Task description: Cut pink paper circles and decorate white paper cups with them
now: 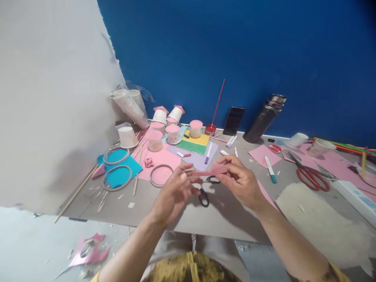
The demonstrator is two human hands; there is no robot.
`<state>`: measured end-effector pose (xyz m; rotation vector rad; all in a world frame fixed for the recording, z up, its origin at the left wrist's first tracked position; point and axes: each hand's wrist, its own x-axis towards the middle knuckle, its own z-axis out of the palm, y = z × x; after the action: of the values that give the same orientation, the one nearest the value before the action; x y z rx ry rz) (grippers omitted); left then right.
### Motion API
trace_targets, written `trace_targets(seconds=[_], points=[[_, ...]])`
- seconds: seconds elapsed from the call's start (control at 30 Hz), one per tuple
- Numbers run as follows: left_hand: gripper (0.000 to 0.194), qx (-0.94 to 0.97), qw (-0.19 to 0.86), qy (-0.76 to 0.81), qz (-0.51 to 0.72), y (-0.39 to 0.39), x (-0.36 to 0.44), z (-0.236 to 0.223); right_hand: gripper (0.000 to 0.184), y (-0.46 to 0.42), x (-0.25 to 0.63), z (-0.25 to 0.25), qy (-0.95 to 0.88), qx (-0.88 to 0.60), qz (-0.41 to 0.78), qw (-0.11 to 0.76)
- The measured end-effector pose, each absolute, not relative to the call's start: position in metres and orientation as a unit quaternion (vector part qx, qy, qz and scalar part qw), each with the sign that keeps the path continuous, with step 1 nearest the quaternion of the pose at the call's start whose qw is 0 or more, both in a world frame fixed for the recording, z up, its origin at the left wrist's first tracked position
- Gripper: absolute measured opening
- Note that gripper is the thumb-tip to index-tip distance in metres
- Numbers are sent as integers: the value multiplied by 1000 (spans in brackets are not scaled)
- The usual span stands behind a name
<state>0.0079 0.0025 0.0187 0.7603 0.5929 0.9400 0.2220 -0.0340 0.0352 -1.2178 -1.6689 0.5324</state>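
A small piece of pink paper (216, 169) is held above the front of the table. My right hand (239, 180) pinches its right end between thumb and fingers. At the other end, my left hand (176, 188) has its bent fingers around the paper's thin left edge, loosely and with gaps between them. Below the paper lie black-handled scissors (203, 198), partly hidden by my hands. Left of my left hand, a grey ring (152, 181) rests on a pink sheet (141, 166).
Several paper cups with pink tops (174, 135) stand at the back, near stacked white cups (131, 105). A phone (234, 120) and a dark flask (261, 121) lean by the blue wall. Red-handled scissors (313, 178), markers (270, 169) and a white power strip (357, 199) lie right.
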Motion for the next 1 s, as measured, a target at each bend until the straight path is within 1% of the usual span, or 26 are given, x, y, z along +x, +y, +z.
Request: trace_targets(seconds=[0.07,0.1,0.17,0.2,0.27,0.33,0.43,0.57,0.73,0.87,1.0], points=[[57,412,721,281,481,1,5,17,17,-35,221,38,-656,-516,274,478],[52,440,699,295,481,1,5,16,21,-36,220,40,-650,-518,303,466],[34,465,689,322,453,1,5,15,28,-38,216,42,-642,-525,351,435],[31,467,693,329,440,1,5,15,31,-39,214,43,-634,-530,371,424],[35,469,692,336,434,3,6,16,35,-39,210,44,-614,-536,403,417],[34,482,682,336,435,5,6,17,35,-39,208,45,-600,-538,418,419],[30,511,675,343,407,10,3,19,36,-38,208,46,-612,-546,405,404],[26,521,694,339,362,15,0,22,40,-38,210,48,-645,-544,392,367],[30,506,713,320,365,19,1,23,43,-38,213,51,-657,-537,392,356],[34,494,726,317,359,19,4,22,41,-39,213,53,-671,-543,372,341],[30,496,745,317,314,17,6,22,36,-41,213,57,-707,-533,346,309]])
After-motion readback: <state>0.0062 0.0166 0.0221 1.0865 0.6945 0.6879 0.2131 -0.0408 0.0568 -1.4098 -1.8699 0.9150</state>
